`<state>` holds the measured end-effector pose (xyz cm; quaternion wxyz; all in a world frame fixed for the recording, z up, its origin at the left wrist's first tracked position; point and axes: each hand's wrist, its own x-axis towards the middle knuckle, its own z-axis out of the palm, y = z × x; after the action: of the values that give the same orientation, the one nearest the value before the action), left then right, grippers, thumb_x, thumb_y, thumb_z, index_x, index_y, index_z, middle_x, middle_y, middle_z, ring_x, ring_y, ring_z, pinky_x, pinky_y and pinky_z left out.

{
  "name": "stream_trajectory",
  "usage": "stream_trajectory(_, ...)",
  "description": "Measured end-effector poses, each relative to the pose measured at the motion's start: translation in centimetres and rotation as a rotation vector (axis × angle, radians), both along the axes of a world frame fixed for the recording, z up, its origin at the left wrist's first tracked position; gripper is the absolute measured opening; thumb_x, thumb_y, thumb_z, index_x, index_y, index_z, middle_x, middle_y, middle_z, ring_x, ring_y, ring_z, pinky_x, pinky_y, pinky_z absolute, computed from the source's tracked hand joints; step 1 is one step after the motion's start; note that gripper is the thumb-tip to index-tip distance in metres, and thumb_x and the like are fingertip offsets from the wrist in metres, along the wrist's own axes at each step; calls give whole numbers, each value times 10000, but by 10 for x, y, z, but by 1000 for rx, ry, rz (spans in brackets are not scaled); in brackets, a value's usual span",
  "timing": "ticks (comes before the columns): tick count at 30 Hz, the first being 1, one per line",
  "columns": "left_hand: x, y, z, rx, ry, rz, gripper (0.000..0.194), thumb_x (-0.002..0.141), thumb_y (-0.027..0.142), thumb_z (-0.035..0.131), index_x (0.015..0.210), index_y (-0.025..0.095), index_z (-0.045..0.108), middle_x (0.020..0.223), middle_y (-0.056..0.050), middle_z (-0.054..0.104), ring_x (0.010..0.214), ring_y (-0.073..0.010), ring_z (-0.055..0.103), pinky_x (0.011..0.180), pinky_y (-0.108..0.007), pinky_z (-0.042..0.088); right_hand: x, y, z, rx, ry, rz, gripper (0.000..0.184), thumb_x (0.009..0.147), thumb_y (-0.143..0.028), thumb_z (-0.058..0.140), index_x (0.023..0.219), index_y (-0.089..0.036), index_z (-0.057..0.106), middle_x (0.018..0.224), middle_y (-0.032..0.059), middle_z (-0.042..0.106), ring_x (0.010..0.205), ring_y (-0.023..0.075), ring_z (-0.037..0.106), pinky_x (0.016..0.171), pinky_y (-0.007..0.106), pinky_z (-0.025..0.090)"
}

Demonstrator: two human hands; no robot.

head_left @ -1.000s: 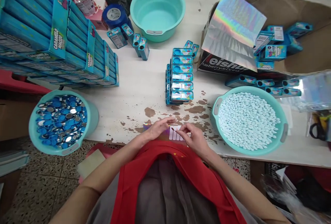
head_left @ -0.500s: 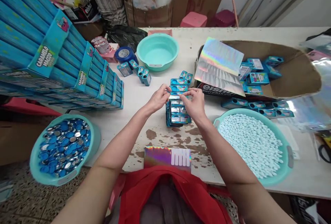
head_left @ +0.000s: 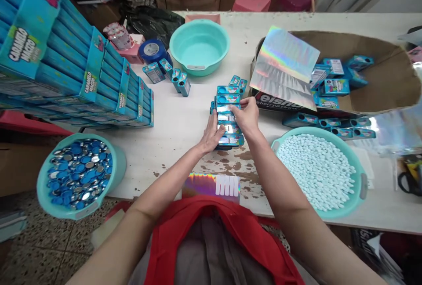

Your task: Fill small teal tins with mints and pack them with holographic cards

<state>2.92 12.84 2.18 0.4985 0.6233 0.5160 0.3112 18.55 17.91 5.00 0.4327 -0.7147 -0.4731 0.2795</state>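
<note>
A row of small blue tins [head_left: 229, 96] lies in the middle of the white table [head_left: 178, 118]. My left hand [head_left: 211, 133] rests flat against the row's left side, fingers stretched out. My right hand [head_left: 247, 116] lies over the middle of the row, its fingers curled down onto a tin. Near the table's front edge lies a holographic sheet [head_left: 211, 185] carrying white strip stickers.
A teal basin of blue and silver lids [head_left: 77, 175] sits at the left, a basin of pale candies [head_left: 316, 168] at the right, an empty basin [head_left: 199, 45] at the back. Stacked blue cartons [head_left: 69, 70] fill the left. A cardboard box [head_left: 379, 70] holds tins and foil sheets.
Both hands left the sticker sheet at the table's edge, reached forward to the row of tins, then slid nearer along it; the left hand now lies flat at its side.
</note>
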Motion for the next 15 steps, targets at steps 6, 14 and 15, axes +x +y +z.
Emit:
stream_trajectory(6,-51,-69,-26,-90,435,-146,593,901,575,294,1298,189,505,1315,-124,521,1237,-262,443,1031,-419,327,14,-69,-9,102,343,-137,263,788,-353,578,973,-194,480,980,39,574,844,145,563,723,307,486)
stream_trajectory(14,-48,-137,-54,-285,728,-521,365,919,388,356,919,220,679,934,-45,705,920,-219,613,878,-364,358,-19,-238,-84,-63,-137,548,222,889,-310,500,1030,-190,623,952,94,592,875,212,571,762,371,515)
stream_trajectory(15,-47,-136,-55,-284,729,-516,380,923,391,340,909,218,678,930,-42,706,907,-218,617,865,-357,359,-22,-243,-93,-55,-225,631,243,897,-288,486,1073,-192,624,984,110,595,918,231,564,798,394,511)
